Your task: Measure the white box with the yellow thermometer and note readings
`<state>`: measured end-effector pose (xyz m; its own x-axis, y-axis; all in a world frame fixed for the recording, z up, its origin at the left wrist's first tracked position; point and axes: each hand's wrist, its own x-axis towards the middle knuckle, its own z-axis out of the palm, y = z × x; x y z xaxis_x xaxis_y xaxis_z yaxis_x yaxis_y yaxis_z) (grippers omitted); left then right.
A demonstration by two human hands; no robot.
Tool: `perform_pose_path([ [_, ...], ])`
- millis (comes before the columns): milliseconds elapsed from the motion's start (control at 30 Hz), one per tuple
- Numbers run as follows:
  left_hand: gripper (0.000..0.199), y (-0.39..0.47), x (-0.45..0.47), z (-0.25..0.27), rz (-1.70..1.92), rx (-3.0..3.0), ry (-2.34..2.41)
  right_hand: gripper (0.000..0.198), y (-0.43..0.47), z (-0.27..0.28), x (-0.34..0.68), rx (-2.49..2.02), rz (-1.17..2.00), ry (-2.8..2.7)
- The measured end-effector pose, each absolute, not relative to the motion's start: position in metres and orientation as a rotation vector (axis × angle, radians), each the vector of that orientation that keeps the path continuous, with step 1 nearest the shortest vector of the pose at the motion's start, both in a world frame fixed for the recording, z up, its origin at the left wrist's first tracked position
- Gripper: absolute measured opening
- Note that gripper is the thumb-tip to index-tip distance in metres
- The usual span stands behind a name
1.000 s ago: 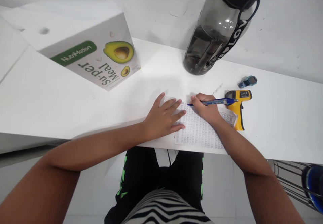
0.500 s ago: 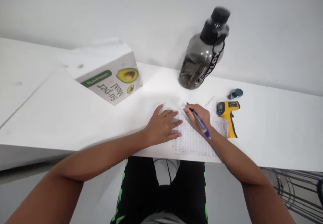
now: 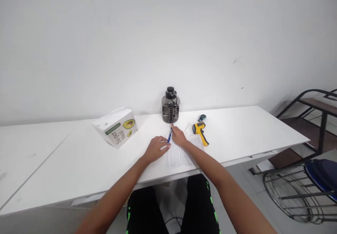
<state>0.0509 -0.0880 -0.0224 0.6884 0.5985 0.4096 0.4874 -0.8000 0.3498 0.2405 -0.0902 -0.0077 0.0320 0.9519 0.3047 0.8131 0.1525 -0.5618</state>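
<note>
A blue pen [image 3: 170,135] slants above the top left part of a sheet of paper [image 3: 180,156] covered with dense handwriting. My right hand [image 3: 179,136] is closed on the pen's far part, a finger reaching along to its upper end. At the pen's near end, my left hand [image 3: 156,149] has its fingers bent, and the fingertips appear to pinch it. Small size hides the exact grip. Beneath my right forearm lies part of the sheet. Just right of the paper rests a yellow and black infrared thermometer gun [image 3: 200,132].
A large dark transparent bottle [image 3: 170,105] stands against the wall. On the left is a white box [image 3: 121,130] with avocado pictures. A small dark teal device [image 3: 202,117] lies behind the thermometer. A round-seated metal stool [image 3: 295,195] and a dark-framed rack [image 3: 319,128] are at right.
The head view has tilted up and back. My right hand has come closer to my left and the pen has turned. My left fingers, spread on the paper before, are now at the pen's near end.
</note>
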Motion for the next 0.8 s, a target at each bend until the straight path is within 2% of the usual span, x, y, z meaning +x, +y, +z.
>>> perform_pose_path([
  [200, 0.035, -0.126, 0.043, -0.03, 0.562, 2.709, 1.118, 0.032, -0.118, 0.042, 0.281, -1.961, 0.33, -1.719],
  [367, 0.04, -0.169, 0.039, -0.033, 0.526, 2.565, 1.601, 0.05, -0.159, 0.042, 0.327, -2.335, 0.224, -1.422],
  [467, 0.036, -0.179, 0.032, -0.028, 0.537, 2.522, 1.687, 0.061, -0.165, 0.028, 0.343, -2.463, 0.375, -1.328],
  [567, 0.029, -0.18, 0.019, -0.022, 0.548, 2.476, 1.739, 0.062, -0.163, 0.018, 0.352, -2.474, 0.495, -1.33],
  [633, 0.031, -0.177, 0.006, -0.018, 0.654, 2.404, 1.816, 0.064, -0.162, 0.014, 0.356, -2.444, 0.512, -1.355],
  [700, 0.04, -0.17, -0.009, -0.012, 0.906, 2.282, 1.931, 0.065, -0.165, 0.012, 0.361, -2.389, 0.516, -1.383],
  [800, 0.073, -0.148, -0.033, 0.003, 1.37, 1.94, 2.081, 0.067, -0.174, 0.009, 0.369, -2.304, 0.518, -1.371],
])
